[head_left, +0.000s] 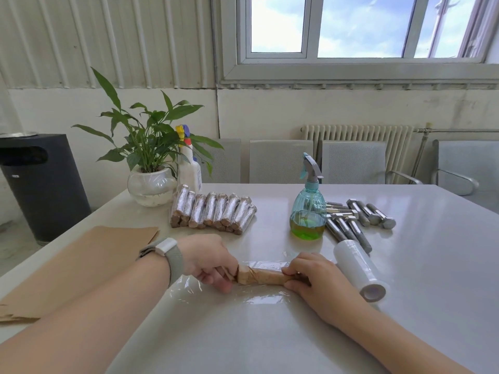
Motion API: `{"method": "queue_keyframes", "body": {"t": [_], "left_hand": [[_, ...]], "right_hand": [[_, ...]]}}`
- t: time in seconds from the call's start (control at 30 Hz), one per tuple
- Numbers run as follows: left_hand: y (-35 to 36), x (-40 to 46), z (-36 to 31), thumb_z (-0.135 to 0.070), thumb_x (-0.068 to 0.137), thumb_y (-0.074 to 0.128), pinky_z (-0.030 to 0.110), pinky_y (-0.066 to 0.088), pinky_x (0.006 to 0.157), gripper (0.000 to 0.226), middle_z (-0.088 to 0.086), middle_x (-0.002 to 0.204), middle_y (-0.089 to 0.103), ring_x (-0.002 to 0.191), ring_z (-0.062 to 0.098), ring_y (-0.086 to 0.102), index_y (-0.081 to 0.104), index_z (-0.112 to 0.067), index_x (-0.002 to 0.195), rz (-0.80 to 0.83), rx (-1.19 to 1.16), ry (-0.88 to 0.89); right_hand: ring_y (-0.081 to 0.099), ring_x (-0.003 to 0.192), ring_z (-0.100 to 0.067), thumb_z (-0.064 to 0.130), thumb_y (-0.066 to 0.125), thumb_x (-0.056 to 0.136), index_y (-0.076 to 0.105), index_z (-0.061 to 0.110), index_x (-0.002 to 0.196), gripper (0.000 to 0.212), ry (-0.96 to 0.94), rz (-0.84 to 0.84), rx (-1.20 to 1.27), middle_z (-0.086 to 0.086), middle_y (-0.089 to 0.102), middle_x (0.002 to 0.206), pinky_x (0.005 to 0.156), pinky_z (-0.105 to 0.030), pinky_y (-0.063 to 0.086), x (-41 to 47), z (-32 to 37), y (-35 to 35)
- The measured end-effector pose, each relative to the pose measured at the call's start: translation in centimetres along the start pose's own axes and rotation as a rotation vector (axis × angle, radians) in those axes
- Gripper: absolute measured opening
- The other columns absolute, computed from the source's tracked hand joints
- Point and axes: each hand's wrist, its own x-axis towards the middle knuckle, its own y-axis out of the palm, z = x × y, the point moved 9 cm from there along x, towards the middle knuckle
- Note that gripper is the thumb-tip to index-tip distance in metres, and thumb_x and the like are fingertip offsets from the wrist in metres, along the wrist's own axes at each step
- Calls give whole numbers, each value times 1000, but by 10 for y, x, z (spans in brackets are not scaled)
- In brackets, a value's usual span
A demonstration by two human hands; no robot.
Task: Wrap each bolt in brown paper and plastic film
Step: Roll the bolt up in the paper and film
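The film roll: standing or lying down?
Lying down. The film roll rests on its side on the table, open core facing the camera, beside the right hand.

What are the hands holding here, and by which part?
A paper-wrapped bolt, lying on plastic film: the left hand grips its left end, the right hand its right end.

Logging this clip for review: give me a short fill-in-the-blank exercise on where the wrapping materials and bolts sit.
1. Both hands hold a bolt wrapped in brown ____.
2. The paper-wrapped bolt lies on a sheet of clear plastic ____.
3. The bare bolts lie beside the ____ spray bottle.
4. The film roll lies by the person's ____ hand.

Missing words: paper; film; teal; right
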Motion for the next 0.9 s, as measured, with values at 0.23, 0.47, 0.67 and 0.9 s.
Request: {"method": "queue_keyframes", "body": {"t": [0.23,0.47,0.67,0.9], "left_hand": [[-3,-10,4,-11,88,55,19,47,47,18,24,91,74,74,25,74,68,2,86,-38,-335,25],[3,-25,14,-14,103,47,27,57,61,25,22,95,71,81,25,72,66,2,103,46,-506,94],[13,-26,19,-12,103,48,24,53,64,29,14,100,73,85,19,63,75,-4,98,-31,-519,153],[12,-26,15,-2,101,47,22,56,71,27,19,96,73,85,22,63,70,11,100,-159,-562,214]], "right_hand": [[53,94,-10,21,70,87,70,21,94,7,-27,8,-17,17,56,91,79,-12,34,0,4,0],[51,91,-7,20,72,86,71,20,95,9,-30,-2,10,22,50,85,79,-9,32,0,5,-1],[46,88,-1,20,72,86,72,19,97,11,-24,-13,25,23,49,87,79,-5,31,0,3,-1],[48,88,-2,20,73,85,71,20,95,10,-11,-8,25,21,52,88,78,-5,33,0,2,-1]]}}
